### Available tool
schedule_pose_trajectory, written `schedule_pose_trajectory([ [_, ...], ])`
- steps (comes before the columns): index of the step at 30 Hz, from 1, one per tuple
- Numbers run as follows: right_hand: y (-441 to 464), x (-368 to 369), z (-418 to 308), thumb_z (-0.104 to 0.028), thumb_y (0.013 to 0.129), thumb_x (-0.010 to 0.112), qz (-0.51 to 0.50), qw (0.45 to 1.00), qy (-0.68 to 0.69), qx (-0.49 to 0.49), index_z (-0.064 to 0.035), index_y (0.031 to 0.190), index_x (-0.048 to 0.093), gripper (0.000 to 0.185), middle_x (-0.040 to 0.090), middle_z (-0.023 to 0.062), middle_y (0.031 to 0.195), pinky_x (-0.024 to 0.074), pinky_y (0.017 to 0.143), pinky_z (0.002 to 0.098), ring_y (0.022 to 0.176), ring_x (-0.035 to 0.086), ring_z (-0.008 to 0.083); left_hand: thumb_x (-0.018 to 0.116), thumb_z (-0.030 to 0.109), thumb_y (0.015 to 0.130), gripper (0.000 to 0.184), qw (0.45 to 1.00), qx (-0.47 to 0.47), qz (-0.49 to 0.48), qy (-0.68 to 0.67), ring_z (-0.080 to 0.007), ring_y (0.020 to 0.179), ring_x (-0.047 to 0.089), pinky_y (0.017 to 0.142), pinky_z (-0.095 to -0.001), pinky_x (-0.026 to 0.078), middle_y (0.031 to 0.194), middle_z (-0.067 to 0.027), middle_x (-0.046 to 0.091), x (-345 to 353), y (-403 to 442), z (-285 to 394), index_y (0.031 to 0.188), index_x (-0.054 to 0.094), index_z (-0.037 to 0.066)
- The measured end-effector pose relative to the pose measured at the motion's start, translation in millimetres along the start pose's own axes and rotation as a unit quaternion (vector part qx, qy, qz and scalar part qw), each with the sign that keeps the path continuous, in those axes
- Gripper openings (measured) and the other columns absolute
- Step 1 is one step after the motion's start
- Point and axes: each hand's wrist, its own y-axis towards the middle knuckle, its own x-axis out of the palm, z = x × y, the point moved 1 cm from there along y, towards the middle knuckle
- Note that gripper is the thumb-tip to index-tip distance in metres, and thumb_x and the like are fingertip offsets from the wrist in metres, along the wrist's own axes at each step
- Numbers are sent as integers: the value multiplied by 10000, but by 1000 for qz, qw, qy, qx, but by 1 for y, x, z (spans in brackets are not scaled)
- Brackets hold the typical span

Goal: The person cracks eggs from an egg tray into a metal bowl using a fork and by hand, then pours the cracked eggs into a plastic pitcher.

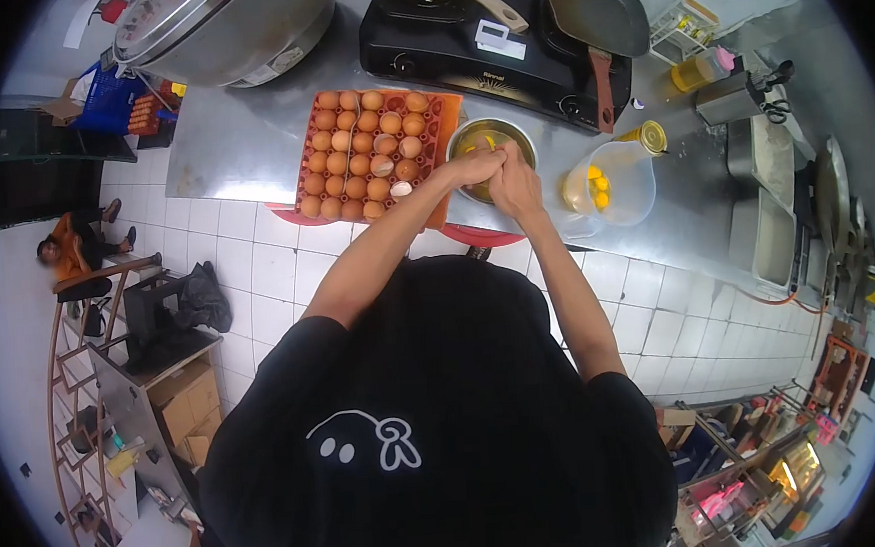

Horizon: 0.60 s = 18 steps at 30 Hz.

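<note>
Both hands meet over a round metal bowl [459, 144] on the steel counter. My left hand [477, 165] and my right hand [515, 177] are closed with the fingertips together; what lies between them is too small to make out. Some yellow shows inside the bowl behind the fingers. Left of the bowl, a red egg tray [434, 133] holds several brown eggs [352, 140], with some opened shells [400, 189] among them. Right of my hands, a clear plastic container [635, 186] holds several yellow yolks [600, 187].
A black gas stove [464, 56] with a pan [597, 8] stands behind the bowl. An open can [653, 138] is beside the plastic container. A large metal pot [243, 35] is at the back left, and a sink [778, 233] at the right. A person [80, 245] sits far left.
</note>
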Motion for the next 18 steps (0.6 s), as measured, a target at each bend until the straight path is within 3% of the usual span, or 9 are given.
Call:
schedule_pose_trajectory([
  [4,0,-2,6,-259,966,413,-26,999,-14,14,-80,1221,432,312,651,316,1088,476,850,604,978,622,525,385,384,994,520,997,-55,10,46,-223,687,617,546,-378,482,938,-176,606,0,2,5,1197,464,-88],
  [6,2,-3,8,-257,962,406,-27,1000,-12,3,-78,1217,431,312,648,319,1093,475,855,606,985,621,524,365,425,990,623,997,-24,0,72,-329,1060,638,881,-430,495,1181,-268,607,-1,9,-5,1289,425,-118],
  [7,1,-3,12,-257,958,403,-38,999,-18,-11,-76,1219,428,319,643,320,1107,476,857,604,989,619,524,365,425,990,623,997,-26,0,71,-329,1060,638,881,-430,495,1181,-268,607,-3,3,-1,1289,425,-118],
  [9,4,-7,17,-257,954,400,-46,998,-26,-27,-74,1221,426,325,639,320,1121,477,859,602,993,618,523,338,460,980,696,983,-10,-45,179,-383,1350,467,1111,-422,331,1366,-312,523,-11,-10,18,1346,389,-130],
  [12,4,-12,24,-250,936,424,-63,995,-51,-63,-72,1231,422,345,612,308,1180,490,849,599,987,616,523,328,479,966,729,972,15,-52,227,-396,1363,458,1123,-413,327,1360,-331,517,-17,5,6,1369,364,-128],
  [14,3,-18,23,-249,904,500,-37,986,-81,-144,-70,1209,424,361,611,310,1083,526,753,605,828,647,519,361,482,958,717,966,25,-71,248,-394,1346,481,1111,-427,345,1353,-319,528,-23,-5,24,1379,340,-98],
  [18,-7,-43,5,-255,896,529,-42,981,-113,-152,-75,1224,430,388,593,294,1099,537,732,588,808,646,513,451,409,946,619,953,24,-71,294,-387,1284,537,1080,-435,382,1311,-289,560,-33,-12,47,1369,329,-27],
])
